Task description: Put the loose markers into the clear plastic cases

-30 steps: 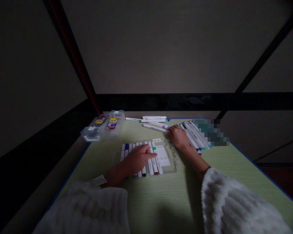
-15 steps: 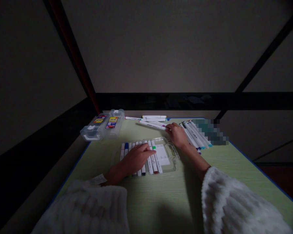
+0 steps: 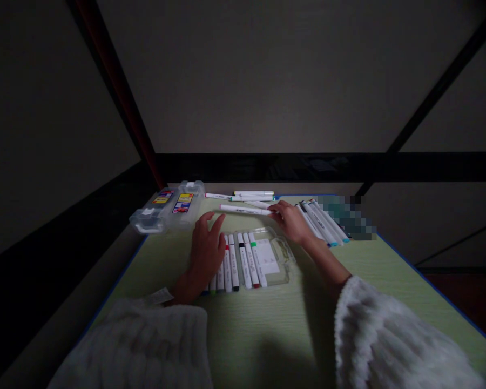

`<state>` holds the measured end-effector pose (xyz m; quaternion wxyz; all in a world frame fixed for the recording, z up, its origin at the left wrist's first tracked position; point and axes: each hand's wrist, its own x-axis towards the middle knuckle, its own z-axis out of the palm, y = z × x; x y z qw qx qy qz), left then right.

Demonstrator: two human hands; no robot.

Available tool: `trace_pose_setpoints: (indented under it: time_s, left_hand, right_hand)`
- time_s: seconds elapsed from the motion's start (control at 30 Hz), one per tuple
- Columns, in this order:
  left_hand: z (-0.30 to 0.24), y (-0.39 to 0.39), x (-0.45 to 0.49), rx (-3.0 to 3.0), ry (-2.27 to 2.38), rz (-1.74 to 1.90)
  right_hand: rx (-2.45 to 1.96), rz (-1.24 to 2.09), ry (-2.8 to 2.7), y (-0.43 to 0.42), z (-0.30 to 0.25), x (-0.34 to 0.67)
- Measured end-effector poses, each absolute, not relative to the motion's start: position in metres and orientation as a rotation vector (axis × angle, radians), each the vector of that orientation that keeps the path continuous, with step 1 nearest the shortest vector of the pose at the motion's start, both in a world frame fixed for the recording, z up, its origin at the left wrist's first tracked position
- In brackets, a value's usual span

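My right hand [image 3: 290, 220] grips one end of a white marker [image 3: 245, 210] with a pink tip, held nearly level above the table. My left hand [image 3: 206, 248] is raised with thumb and fingers apart, near the marker's pink end, and nothing is in it. Below lies an open clear plastic case [image 3: 281, 278] holding a row of white markers [image 3: 249, 262] with red, black and green bands. My left hand hides the left part of that row.
A clear case with yellow labels [image 3: 183, 203] stands at the table's back left. Loose markers [image 3: 253, 195] lie along the far edge. Several more markers [image 3: 322, 222] lie slanted to the right, beside a pixelated dark green patch [image 3: 348, 219]. The table [image 3: 243, 335] has blue edging.
My left hand has lifted off the marker row, moved left and away from me, and opened. The marker in my right hand has swung slightly toward level and moved left.
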<state>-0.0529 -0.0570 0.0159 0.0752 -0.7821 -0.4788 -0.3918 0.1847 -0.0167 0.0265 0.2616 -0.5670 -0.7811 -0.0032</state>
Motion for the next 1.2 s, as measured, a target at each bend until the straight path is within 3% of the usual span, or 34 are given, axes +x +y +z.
trace_pose_setpoints:
  time_s: [0.57, 1.2]
  left_hand:
    - [0.014, -0.0552, -0.0552, -2.371, -1.597, -1.042]
    - [0.0151, -0.0547, -0.0529, -2.422, -1.563, -1.296]
  right_hand:
    - [-1.31, 0.146, -2.177, -0.0153, 0.0284, 0.1852]
    - [-1.159, 0.265, -2.092, -0.0135, 0.0286, 0.1876]
